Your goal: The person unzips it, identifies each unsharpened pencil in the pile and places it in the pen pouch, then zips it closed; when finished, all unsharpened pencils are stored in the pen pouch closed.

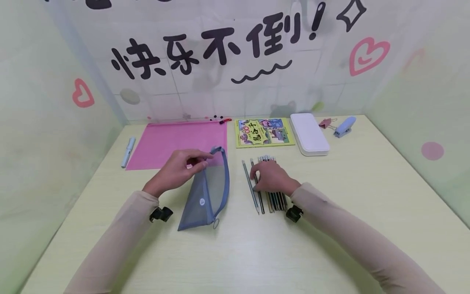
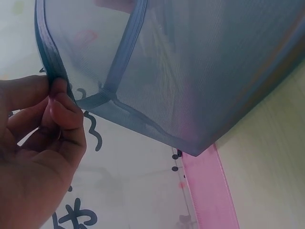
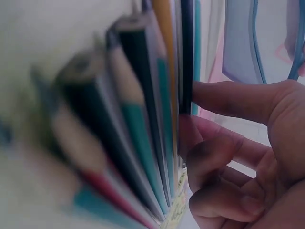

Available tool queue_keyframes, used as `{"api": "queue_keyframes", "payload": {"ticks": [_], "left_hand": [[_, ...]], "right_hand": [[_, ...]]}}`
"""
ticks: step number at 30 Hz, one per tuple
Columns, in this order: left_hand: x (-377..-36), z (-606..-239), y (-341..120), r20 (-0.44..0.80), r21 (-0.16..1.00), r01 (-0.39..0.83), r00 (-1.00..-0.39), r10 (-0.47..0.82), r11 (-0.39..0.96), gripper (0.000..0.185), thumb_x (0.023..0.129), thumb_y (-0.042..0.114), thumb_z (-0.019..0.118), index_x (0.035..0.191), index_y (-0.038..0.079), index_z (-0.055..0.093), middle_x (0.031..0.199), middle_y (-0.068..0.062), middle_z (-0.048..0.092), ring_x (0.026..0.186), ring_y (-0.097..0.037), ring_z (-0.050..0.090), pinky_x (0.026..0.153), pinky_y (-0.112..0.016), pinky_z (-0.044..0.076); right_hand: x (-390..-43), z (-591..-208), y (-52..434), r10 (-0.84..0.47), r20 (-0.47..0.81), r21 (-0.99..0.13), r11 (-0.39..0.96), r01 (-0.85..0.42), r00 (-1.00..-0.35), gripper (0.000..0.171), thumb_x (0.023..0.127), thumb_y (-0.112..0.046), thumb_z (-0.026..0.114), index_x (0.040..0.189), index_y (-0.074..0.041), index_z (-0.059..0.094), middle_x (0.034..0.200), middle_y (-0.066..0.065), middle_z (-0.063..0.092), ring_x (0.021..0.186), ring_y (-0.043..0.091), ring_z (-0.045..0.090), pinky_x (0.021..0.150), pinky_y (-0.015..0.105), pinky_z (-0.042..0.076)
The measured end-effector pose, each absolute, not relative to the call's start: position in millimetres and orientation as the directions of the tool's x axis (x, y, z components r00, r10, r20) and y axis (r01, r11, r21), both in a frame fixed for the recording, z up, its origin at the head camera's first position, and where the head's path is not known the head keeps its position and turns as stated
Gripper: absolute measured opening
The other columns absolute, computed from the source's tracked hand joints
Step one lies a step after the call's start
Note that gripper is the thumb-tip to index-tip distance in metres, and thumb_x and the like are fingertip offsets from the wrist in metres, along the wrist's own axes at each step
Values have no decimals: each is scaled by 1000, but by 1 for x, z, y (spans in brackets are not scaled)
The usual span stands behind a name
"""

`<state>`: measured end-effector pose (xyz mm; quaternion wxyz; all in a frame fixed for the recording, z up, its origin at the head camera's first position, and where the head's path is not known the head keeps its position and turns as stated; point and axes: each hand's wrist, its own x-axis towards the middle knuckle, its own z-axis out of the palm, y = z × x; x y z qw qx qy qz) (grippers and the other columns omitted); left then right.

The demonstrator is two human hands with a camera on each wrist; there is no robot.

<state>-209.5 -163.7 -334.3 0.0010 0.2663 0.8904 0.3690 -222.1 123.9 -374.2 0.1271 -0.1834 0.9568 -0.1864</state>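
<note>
1. On the pale yellow-green table (image 1: 349, 212), near its middle, stands a blue-grey mesh pouch (image 1: 207, 192), wedge-shaped, with a darker woven zip band along its edge and a small round sticker on its side.
2. Through the left wrist view the pouch (image 2: 200, 71) shows as fine, see-through netting with stitched tape seams.
3. At the pouch's upper rim the left hand (image 1: 178, 169) pinches the zip band between thumb and curled fingers (image 2: 64, 112), lifting that end.
4. Just right of the pouch lies a row of pencils (image 1: 269, 196), side by side, long and thin, with dark, teal and orange barrels.
5. Over that row the right hand (image 1: 269, 177) lies palm down, fingers bent onto the pencils; the right wrist view shows fingertips (image 3: 209, 152) curled against one dark pencil (image 3: 187, 57), though whether they fully grip it I cannot tell.
6. Behind the pouch lies a flat pink folder (image 1: 172, 143), smooth and translucent, with a pale blue pen (image 1: 128, 152) to its left.
7. Farther back sit a yellow-green picture book (image 1: 263, 132), a white rounded case (image 1: 309, 134), pink clips (image 1: 327, 122) and a blue stapler (image 1: 345, 126).
8. Across the back wall (image 1: 183, 90) bold black writing reads "快乐不倒!", with pink hearts nearby.
</note>
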Motion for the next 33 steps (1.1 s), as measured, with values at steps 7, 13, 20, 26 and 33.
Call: {"api": "queue_keyframes", "payload": {"ticks": [7, 13, 20, 26, 33], "left_hand": [[-208, -335, -167, 201, 652, 479, -856, 476, 587, 26, 96, 8, 66, 122, 7, 72, 109, -9, 73, 84, -17, 61, 72, -21, 54], [-207, -335, -167, 196, 658, 470, -861, 469, 588, 27, 96, 7, 66, 122, 7, 72, 110, -10, 73, 85, -17, 62, 74, -22, 55], [-208, -336, -167, 191, 670, 467, -860, 474, 577, 26, 96, 7, 66, 122, 8, 72, 112, -7, 73, 87, -16, 63, 76, -27, 56], [-211, -339, -166, 186, 672, 465, -859, 477, 576, 26, 97, 9, 65, 122, 8, 72, 113, -9, 73, 89, -16, 64, 78, -25, 56], [-212, -339, -167, 179, 667, 461, -861, 475, 585, 26, 98, 10, 65, 123, 9, 72, 117, -8, 73, 91, -16, 65, 79, -25, 57]], "right_hand": [[-224, -380, 120, -338, -212, -500, 844, -195, -917, 50, 71, -7, 82, 120, -13, 74, 136, 16, 63, 77, 18, 50, 61, 24, 42], [-225, -383, 117, -321, -209, -537, 827, -166, -924, 48, 73, -8, 79, 120, -12, 75, 127, 18, 67, 59, 12, 37, 51, 22, 35], [-227, -387, 129, -322, -255, -740, 672, -30, -911, 44, 76, -5, 74, 119, -16, 75, 78, 8, 71, 55, 13, 47, 51, 24, 36], [-227, -386, 137, -412, -283, -888, 453, 74, -866, 41, 83, -4, 66, 122, -13, 72, 50, -6, 35, 46, 12, 30, 47, 25, 31], [-222, -378, 125, -534, -253, -961, 235, 146, -807, 44, 87, 0, 63, 131, 0, 62, 55, -6, 44, 47, 11, 30, 46, 24, 26]]}}
